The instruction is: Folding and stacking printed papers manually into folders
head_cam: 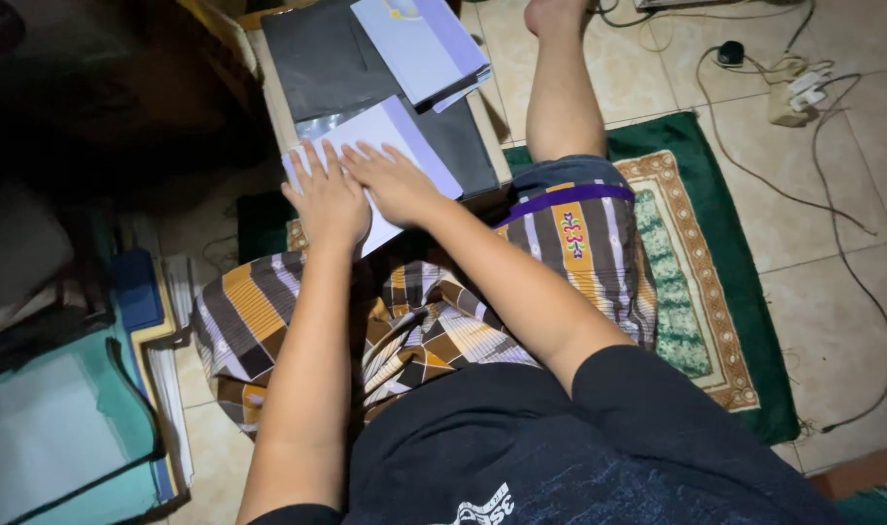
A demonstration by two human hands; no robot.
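Both palms flat, fingers spread: left hand [329, 199] and right hand [397, 183] press a thin white booklet with lilac spine [390, 136] onto a low black board [331, 68], gripping nothing.

We see our left hand [329, 199] and right hand [397, 182] flat on a smooth, matt paper booklet [404, 136]. Beneath it the dark folder [327, 68] looks like plastic with a slight sheen. Our striped sarong [434, 321] is soft woven cloth, the green rug [715, 253] is napped, and the floor tiles [813, 214] look faintly glossy.
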